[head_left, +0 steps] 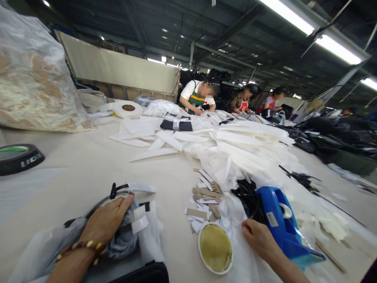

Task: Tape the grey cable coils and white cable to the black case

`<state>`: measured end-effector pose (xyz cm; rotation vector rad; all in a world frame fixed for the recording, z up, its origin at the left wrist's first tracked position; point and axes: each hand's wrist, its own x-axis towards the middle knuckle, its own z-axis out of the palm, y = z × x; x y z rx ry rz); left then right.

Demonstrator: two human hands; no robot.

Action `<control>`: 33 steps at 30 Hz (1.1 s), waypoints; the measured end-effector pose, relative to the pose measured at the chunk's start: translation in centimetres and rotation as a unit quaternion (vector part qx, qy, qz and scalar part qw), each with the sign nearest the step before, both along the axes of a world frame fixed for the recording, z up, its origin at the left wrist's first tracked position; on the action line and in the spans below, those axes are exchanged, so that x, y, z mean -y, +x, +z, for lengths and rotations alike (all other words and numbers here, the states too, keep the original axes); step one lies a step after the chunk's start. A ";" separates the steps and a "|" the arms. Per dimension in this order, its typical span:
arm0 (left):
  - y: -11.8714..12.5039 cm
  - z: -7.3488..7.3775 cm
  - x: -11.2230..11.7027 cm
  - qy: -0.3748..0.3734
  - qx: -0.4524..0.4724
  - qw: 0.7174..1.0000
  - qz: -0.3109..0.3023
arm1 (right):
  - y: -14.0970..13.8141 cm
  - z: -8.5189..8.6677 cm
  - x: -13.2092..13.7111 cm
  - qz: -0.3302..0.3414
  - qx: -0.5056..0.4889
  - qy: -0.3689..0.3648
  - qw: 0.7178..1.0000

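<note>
Wrapped bag [121, 244] front-left on our table [85, 157] | our left hand [107, 220] lies across it, grip unclear | our right hand [257, 237] curls closed near the tape dispenser [272, 206] | we judge bag soft, light, slippery; grasp broadly mid-body

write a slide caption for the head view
Over a pale worktable, left hand on a crumpled grey plastic-like bundle, right hand curled beside a blue plastic tape dispenser.

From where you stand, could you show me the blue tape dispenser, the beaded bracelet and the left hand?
Blue tape dispenser [284, 232]: head view, middle of its plastic body.
Beaded bracelet [89, 244]: head view, one of its beads.
Left hand [106, 218]: head view, back of the hand.
</note>
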<state>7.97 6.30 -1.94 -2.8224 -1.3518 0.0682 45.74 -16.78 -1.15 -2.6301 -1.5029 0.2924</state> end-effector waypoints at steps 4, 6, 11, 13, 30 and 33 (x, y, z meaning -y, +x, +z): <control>0.7 1.7 0.5 -0.034 -0.027 0.999 0.014 | 0.2 1.0 -0.1 0.016 -0.002 -0.016 1.000; 1.0 2.5 0.8 -0.050 -0.030 0.998 0.016 | 0.2 1.4 -0.1 0.022 0.008 -0.023 0.999; 1.3 3.1 1.1 -0.047 -0.007 0.999 0.026 | 0.1 2.1 0.0 0.037 0.057 -0.032 0.997; 1.3 2.9 1.0 -0.054 -0.008 0.998 0.024 | 0.0 2.3 0.1 0.040 0.071 -0.031 0.996; 1.7 3.8 1.3 -0.067 0.052 0.996 0.039 | 0.0 0.7 -0.4 -0.030 0.090 -0.037 0.995; 1.9 4.4 1.5 -0.069 0.055 0.995 0.041 | 0.4 1.4 -0.2 -0.033 0.083 -0.028 0.996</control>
